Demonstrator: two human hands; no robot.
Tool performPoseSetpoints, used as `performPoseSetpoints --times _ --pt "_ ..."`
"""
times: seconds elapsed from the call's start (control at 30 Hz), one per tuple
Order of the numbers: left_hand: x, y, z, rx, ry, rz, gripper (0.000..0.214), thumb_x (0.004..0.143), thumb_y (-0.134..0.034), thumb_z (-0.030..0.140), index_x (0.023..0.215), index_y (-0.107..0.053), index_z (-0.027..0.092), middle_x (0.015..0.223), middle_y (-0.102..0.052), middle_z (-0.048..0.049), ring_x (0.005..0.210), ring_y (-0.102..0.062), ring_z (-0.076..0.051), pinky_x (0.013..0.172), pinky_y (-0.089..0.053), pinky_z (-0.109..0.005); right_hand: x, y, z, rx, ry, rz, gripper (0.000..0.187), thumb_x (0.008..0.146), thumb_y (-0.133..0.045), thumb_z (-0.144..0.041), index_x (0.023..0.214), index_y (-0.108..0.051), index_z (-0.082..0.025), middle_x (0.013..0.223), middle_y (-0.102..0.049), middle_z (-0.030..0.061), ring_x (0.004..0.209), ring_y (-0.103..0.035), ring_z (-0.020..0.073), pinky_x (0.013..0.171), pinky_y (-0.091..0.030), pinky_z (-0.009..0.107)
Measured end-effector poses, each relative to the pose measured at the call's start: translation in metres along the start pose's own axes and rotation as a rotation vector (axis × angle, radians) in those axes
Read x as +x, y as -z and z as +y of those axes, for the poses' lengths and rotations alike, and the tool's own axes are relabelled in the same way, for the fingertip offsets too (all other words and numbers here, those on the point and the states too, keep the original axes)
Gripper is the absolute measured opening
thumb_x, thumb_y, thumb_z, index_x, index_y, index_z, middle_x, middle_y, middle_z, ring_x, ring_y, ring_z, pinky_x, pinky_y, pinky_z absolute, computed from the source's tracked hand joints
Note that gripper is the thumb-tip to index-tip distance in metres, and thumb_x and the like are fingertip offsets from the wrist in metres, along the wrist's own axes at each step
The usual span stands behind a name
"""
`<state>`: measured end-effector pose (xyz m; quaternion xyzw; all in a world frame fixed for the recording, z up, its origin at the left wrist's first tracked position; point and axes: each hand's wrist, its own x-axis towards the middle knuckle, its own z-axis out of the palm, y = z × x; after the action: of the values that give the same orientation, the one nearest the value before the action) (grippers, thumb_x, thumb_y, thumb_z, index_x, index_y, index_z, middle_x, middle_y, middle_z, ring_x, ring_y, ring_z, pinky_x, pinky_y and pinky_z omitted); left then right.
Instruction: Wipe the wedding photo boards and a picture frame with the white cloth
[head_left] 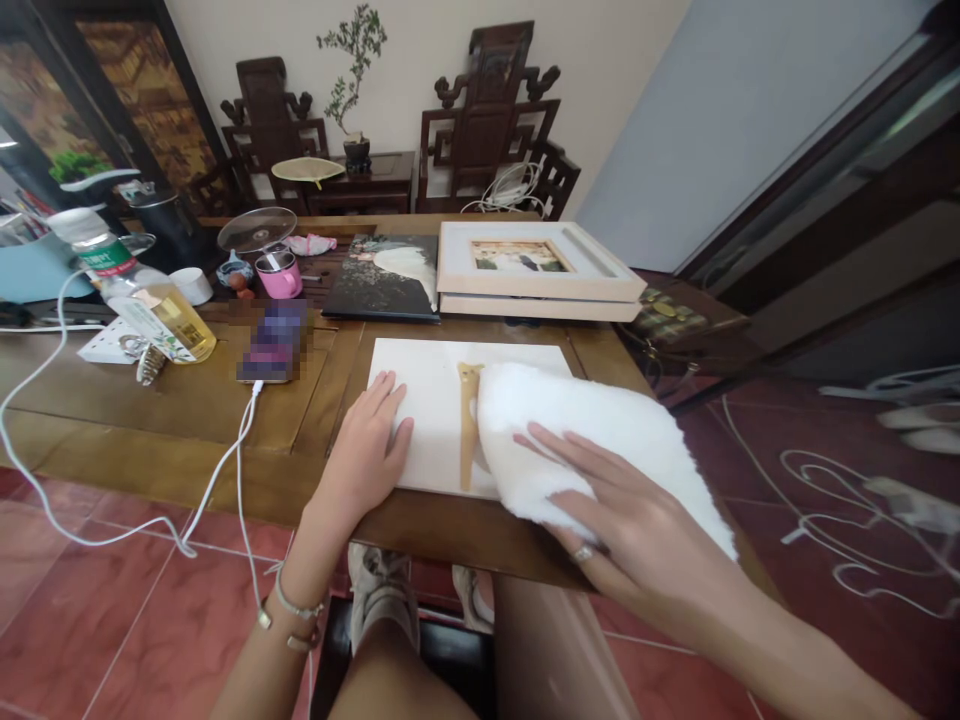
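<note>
A flat white board or book [424,400] with a long tan figure [469,420], topped by a cat-like head, lies at the table's near edge. My left hand [371,435] rests on its left side, fingers stretched out and thumb apart, holding nothing. Over its right part spreads a fluffy white cloth [622,420], which hangs past the table edge. My right hand [600,490] presses on this cloth, with a fold of it between thumb and fingers. The board's right side is hidden under the cloth.
Behind the board lie a dark picture album [382,280] and stacked pale frames [540,270]. To the left are a phone [274,340] on a white cable, a pink cup [279,275], a tilted bottle [169,315] and a power strip [112,342] on the wooden table [202,420].
</note>
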<state>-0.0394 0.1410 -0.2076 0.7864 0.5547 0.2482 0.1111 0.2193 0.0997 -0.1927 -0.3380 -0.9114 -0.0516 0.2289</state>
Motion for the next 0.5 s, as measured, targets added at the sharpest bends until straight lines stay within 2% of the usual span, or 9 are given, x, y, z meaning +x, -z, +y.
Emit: performPoseSetpoints --times 0.13,0.3,0.37,0.5 --pt "-0.002 -0.007 -0.001 -0.005 -0.002 0.007 0.041 0.094 -0.041 0.022 0.132 -0.048 0.008 0.147 -0.041 -0.0193 0.142 -0.030 -0.026 0.115 -0.029 -0.048 0.002 -0.009 0.019 -0.011 -0.019 0.010 0.021 0.085 -0.045 -0.013 0.078 -0.064 -0.018 0.128 -0.060 0.0197 0.124 -0.052 0.0308 0.096 -0.051 0.050" --pt "-0.005 -0.013 0.000 -0.019 -0.008 0.016 0.040 0.094 -0.041 0.023 0.133 -0.047 0.011 0.148 -0.040 -0.0183 0.142 -0.030 -0.026 0.115 -0.030 -0.049 0.013 -0.025 0.041 -0.041 -0.075 -0.008 0.018 0.087 -0.046 -0.016 0.088 -0.064 -0.018 0.129 -0.060 0.0185 0.127 -0.049 0.0300 0.101 -0.046 0.052" --pt "-0.006 -0.014 0.000 -0.022 -0.009 0.019 0.040 0.094 -0.041 0.023 0.133 -0.047 0.012 0.148 -0.040 -0.0180 0.142 -0.030 -0.026 0.115 -0.030 -0.049 0.016 -0.028 0.043 -0.040 -0.101 -0.015 0.017 0.087 -0.047 -0.016 0.090 -0.064 -0.018 0.128 -0.061 0.0178 0.129 -0.047 0.0297 0.102 -0.045 0.052" --pt "-0.005 -0.014 0.000 -0.010 -0.004 0.008 0.041 0.095 -0.041 0.023 0.133 -0.047 0.010 0.148 -0.040 -0.0185 0.142 -0.030 -0.026 0.115 -0.029 -0.048 0.014 -0.026 0.031 -0.069 -0.090 0.004 0.019 0.088 -0.045 -0.017 0.086 -0.064 -0.014 0.129 -0.059 0.0234 0.130 -0.045 0.0338 0.102 -0.044 0.056"
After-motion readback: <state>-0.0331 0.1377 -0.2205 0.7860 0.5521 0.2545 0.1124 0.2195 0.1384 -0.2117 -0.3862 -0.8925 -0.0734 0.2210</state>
